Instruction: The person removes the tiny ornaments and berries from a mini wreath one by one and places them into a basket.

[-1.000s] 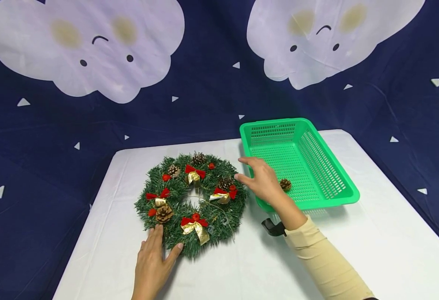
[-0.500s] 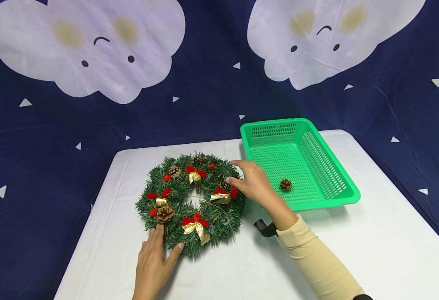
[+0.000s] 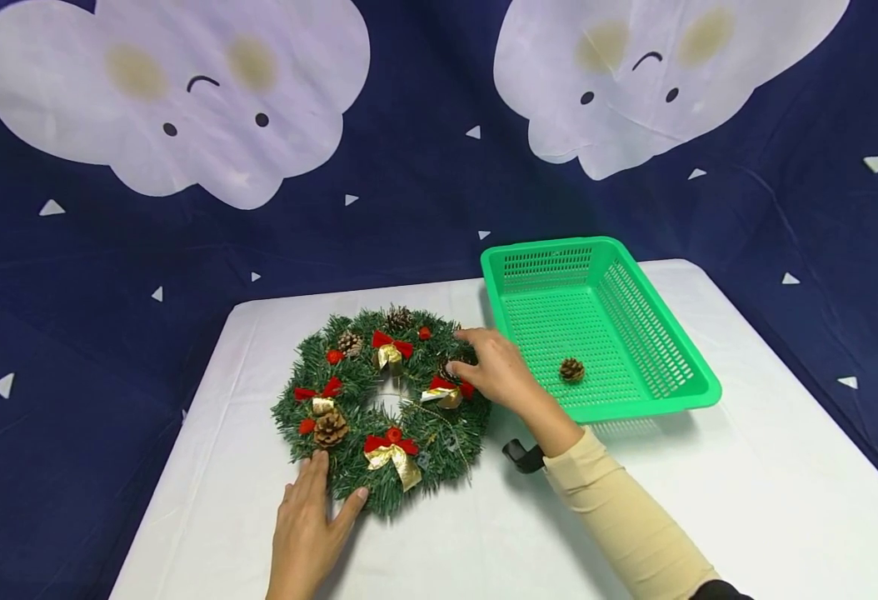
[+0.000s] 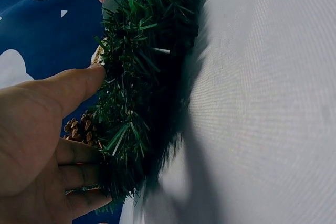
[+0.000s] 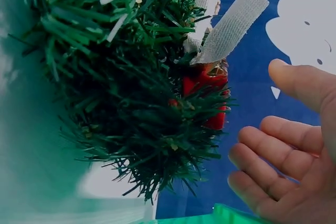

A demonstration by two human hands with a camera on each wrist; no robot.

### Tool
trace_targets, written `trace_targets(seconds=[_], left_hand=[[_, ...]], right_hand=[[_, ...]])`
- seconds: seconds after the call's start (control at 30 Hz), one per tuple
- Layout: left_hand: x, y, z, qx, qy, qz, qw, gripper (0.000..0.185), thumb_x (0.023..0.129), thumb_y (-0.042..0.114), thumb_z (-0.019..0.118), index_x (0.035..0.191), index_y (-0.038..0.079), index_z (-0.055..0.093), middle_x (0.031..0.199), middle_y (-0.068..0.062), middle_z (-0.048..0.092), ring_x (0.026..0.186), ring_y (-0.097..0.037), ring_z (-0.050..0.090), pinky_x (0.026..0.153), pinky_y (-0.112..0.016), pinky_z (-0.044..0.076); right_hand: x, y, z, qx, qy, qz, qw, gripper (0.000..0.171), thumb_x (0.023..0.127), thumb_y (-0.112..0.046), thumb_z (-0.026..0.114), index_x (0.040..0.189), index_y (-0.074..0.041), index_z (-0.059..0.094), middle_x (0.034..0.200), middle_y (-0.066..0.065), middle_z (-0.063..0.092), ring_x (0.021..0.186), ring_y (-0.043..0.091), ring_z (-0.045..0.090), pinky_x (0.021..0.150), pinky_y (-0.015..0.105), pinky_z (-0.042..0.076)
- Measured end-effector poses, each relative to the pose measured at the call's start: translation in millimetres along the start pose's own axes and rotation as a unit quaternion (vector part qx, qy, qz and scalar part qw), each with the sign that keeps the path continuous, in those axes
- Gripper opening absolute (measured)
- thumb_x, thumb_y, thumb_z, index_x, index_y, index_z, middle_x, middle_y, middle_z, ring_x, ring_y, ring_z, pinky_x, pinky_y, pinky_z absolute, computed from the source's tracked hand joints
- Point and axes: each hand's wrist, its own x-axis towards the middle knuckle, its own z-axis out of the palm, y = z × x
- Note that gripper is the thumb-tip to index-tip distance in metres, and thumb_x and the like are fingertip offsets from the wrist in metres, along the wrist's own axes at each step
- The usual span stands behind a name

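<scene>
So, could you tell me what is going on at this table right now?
A person is working on a Christmas wreath lying flat on a white table. The left hand rests against the wreath's near edge, fingers straight. The right hand reaches over the wreath's right side, fingertips at a pine cone beside a red and gold bow. One loose pine cone already lies in the green basket to the right.

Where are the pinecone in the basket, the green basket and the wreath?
pinecone [image 3: 571, 369], head view, its middle.
green basket [image 3: 697, 372], head view, right rim.
wreath [image 3: 450, 439], head view, green needles at lower right.
</scene>
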Motion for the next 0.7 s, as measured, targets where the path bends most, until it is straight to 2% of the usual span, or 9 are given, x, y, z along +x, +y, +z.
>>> trace_targets(seconds=[0.13, 0.33, 0.7], left_hand=[[0.5, 0.1, -0.9, -0.001, -0.001, -0.002, 1.0000, 0.080, 0.088, 0.048, 0.061, 0.144, -0.003, 0.034, 0.148, -0.024, 0.035, 0.138, -0.043, 0.031, 0.109, -0.061, 0.025], [1.2, -0.2, -0.5, -0.002, 0.005, 0.002, 1.0000, 0.080, 0.087, 0.047, 0.061, 0.143, -0.003, 0.035, 0.148, -0.024, 0.036, 0.138, -0.044, 0.031, 0.108, -0.061, 0.026], [1.5, 0.1, 1.4, -0.004, 0.005, 0.005, 1.0000, 0.080, 0.087, 0.047, 0.062, 0.143, -0.003, 0.036, 0.148, -0.023, 0.036, 0.138, -0.043, 0.032, 0.109, -0.061, 0.025]], right_hand=[[3, -3, 1, -0.005, -0.011, 0.005, 1.000, 0.056, 0.084, -0.032, 0.071, 0.132, -0.009, 0.055, 0.134, 0.013, 0.057, 0.125, 0.034, 0.051, 0.100, 0.052, 0.044], [4, -11, 8, -0.008, 0.002, 0.022, 1.000, 0.059, 0.083, -0.031, 0.072, 0.133, -0.005, 0.053, 0.133, 0.016, 0.057, 0.124, 0.037, 0.051, 0.102, 0.051, 0.043], [-5, -12, 35, -0.008, 0.079, 0.036, 0.996, 0.060, 0.082, -0.029, 0.073, 0.132, -0.001, 0.052, 0.124, 0.019, 0.060, 0.115, 0.035, 0.055, 0.098, 0.046, 0.046]])
